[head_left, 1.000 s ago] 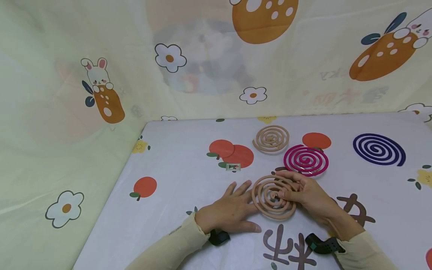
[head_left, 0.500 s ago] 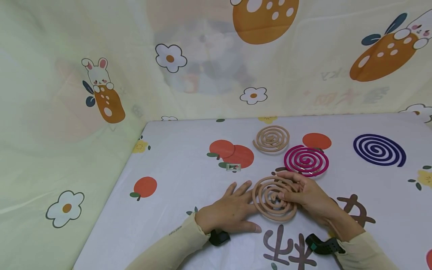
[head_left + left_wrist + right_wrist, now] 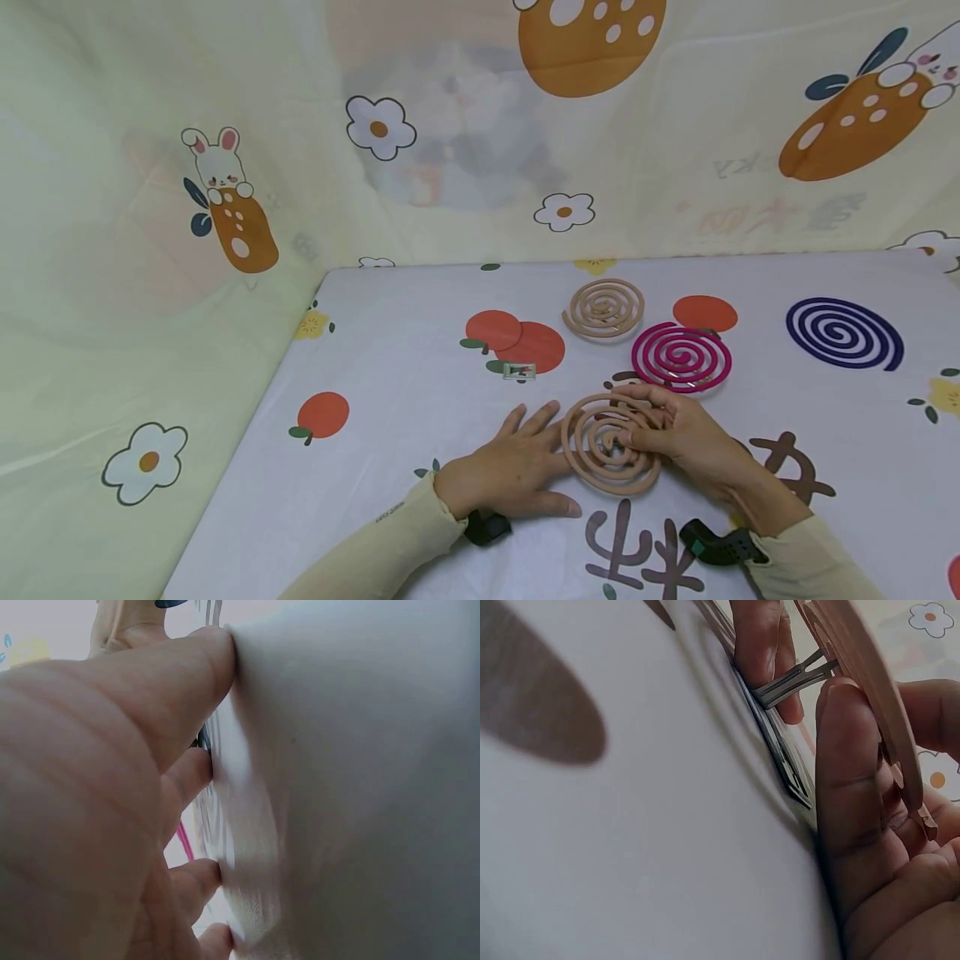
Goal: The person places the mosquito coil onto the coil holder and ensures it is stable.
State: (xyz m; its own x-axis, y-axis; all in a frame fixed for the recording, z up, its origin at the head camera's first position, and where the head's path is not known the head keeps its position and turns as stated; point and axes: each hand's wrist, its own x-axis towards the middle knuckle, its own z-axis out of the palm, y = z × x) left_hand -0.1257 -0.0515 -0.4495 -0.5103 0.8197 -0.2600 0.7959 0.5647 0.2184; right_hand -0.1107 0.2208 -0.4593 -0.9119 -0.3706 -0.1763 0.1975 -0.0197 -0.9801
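Note:
My right hand (image 3: 693, 437) pinches a light brown mosquito coil (image 3: 619, 492) between thumb and fingers, held tilted above the table. In the right wrist view the coil (image 3: 885, 697) appears edge-on. A thin forked metal stand (image 3: 799, 681) rises from the tabletop and its prongs reach the coil's inner part; whether they are fixed in it I cannot tell. My left hand (image 3: 513, 475) rests palm down with fingers spread, some reaching under the coil's left side. Its fingertips (image 3: 201, 761) touch the tabletop in the left wrist view. The fingers under the coil are partly hidden.
A pink-magenta coil (image 3: 681, 356) lies just behind my right hand. Beyond it are a tan coil (image 3: 602, 307) and, to the far right, a dark blue coil (image 3: 835, 333). A small flat metal stand (image 3: 519, 372) lies ahead of my left hand on the patterned cloth (image 3: 405, 350).
The held coil has tipped and shifted slightly, its near edge coming a little lower towards me. My left hand and the other coils stay where they were.

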